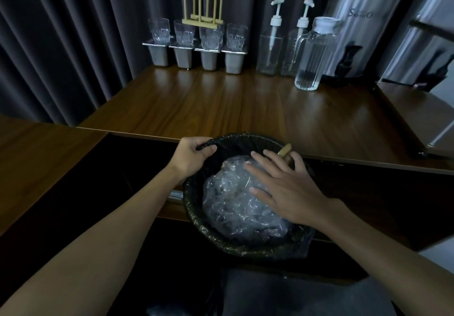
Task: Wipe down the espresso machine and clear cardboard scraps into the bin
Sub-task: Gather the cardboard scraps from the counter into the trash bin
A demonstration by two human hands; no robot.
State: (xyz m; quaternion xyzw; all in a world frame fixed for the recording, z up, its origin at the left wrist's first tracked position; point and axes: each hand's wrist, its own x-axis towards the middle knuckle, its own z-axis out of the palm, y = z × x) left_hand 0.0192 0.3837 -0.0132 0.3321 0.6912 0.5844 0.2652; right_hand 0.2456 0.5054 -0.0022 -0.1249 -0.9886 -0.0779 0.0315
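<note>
Fingers (265,160) splayed flat on plastic wrap (235,205)

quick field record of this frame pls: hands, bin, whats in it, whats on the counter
left hand: left hand shut on the rim of the black bag lining the round bin
right hand: right hand open, fingers spread, palm down on the crumpled clear plastic wad
bin contents: plastic wad fills most of it; a tan cardboard scrap pokes up at the far rim
counter: brown wooden counter behind the bin
at the back: four clear glasses on grey metal holders, two pump bottles, ribbed glass jug, steel dispenser
</note>
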